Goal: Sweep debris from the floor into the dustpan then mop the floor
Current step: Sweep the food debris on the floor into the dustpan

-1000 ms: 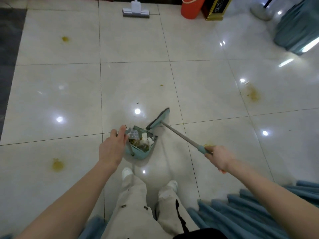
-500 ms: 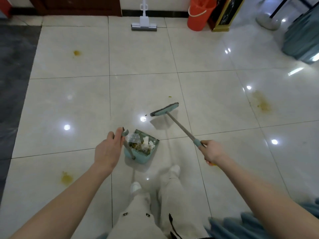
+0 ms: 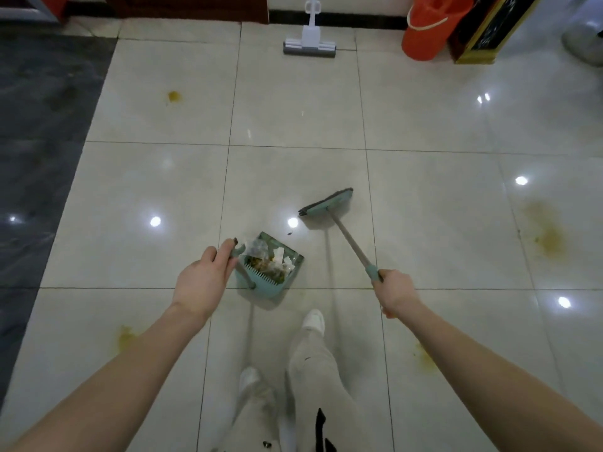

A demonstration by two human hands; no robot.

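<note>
Broom (image 3: 326, 203) moved off — one dustpan (image 3: 261, 290), one mop (image 3: 309, 48)

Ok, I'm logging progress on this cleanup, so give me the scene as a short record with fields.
left hand: grips the dustpan handle
right hand: grips the end of the broom handle
dustpan contents: debris, paper scraps among it
loose dirt: dark speck between dustpan and broom head
mop: unused, at the far end beside an orange bucket
stains: several yellow ones, unmopped
</note>
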